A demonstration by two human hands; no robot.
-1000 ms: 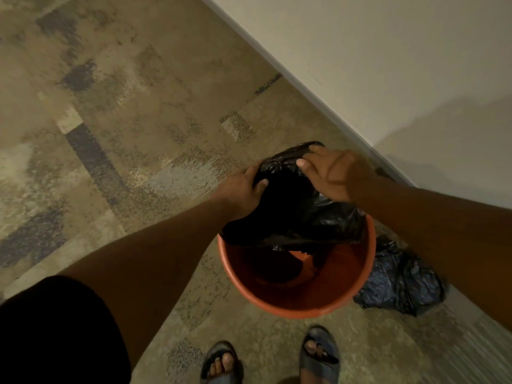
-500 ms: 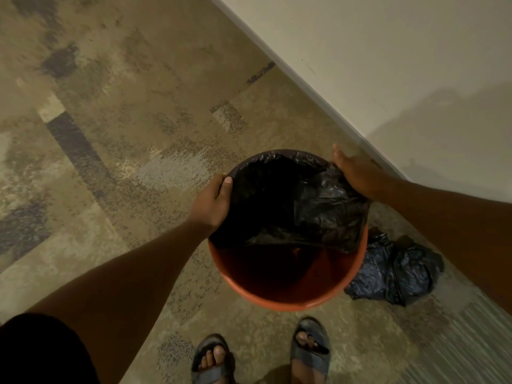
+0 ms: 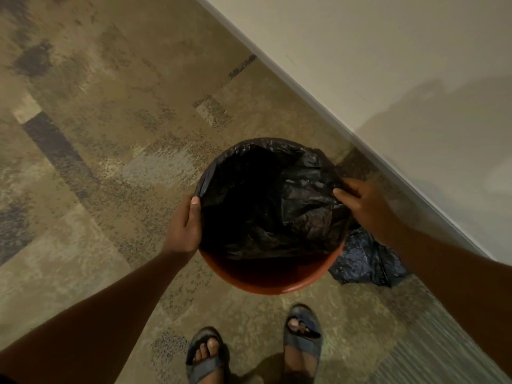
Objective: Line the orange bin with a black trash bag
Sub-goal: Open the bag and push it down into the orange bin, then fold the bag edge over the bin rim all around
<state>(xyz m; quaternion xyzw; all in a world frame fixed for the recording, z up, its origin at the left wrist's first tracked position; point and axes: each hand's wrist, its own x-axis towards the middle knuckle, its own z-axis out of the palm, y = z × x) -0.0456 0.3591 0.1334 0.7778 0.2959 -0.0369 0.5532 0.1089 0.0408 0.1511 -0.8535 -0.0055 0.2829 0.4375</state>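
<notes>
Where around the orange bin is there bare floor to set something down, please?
The patterned carpet left of and beyond the round orange plastic bin is bare. It is crowded on the right, where a crumpled dark plastic bag lies between bin and cream wall, and near the sandalled feet.

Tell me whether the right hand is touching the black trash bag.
Touching. The head view shows the right hand with its fingers pressed onto the black trash bag at the bin's right edge.
</notes>
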